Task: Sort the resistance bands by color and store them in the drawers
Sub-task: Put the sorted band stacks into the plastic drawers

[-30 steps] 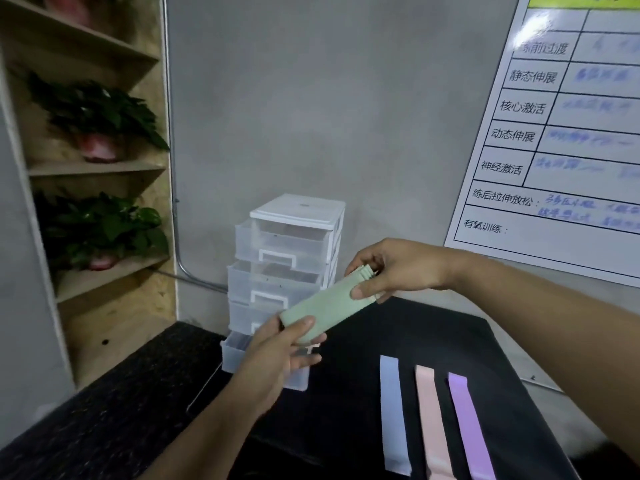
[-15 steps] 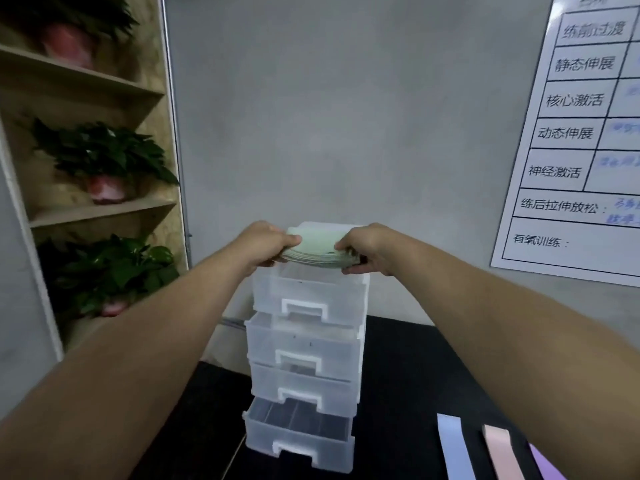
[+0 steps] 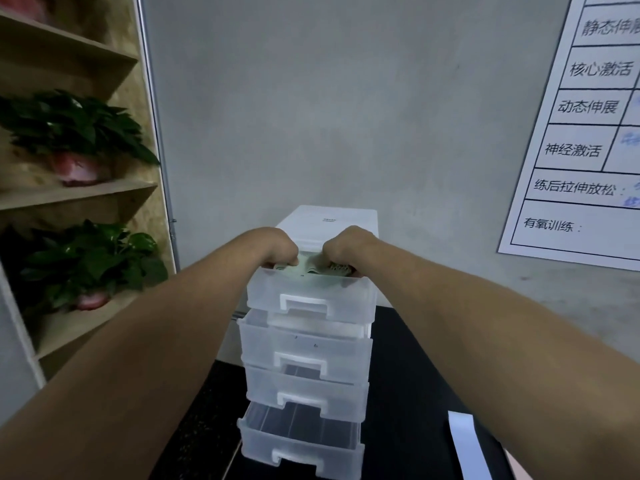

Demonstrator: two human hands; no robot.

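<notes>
a clear plastic drawer tower [image 3: 325, 220] stands at the back of a black surface [image 3: 408, 375], against a grey wall. its top drawer [image 3: 304, 294] is pulled out toward the camera, and the green band [image 3: 308, 270] lies folded inside it, just behind the drawer's front wall.

both arms reach to that drawer. the left grip [image 3: 278, 249] sits over the drawer's left end, fingers curled down and closed on the band's left part. the right grip [image 3: 346, 249] sits over the right end, fingers likewise curled down round the band's bunched, ridged end. the two are near each other, with a strip of green showing between them.

below the top drawer, two more drawers sit stacked, and the bottom drawer [image 3: 298, 448] is drawn partly out, its inside showing dark.

right of the tower's base a pale blue band [image 3: 465, 445] lies flat on the surface, running toward the camera.

left of the tower is a wooden shelf unit [image 3: 69, 195] with two leafy potted plants [image 3: 76, 133]. right of the tower, a white chart [image 3: 581, 150] with printed chinese headings hangs on the wall.
</notes>
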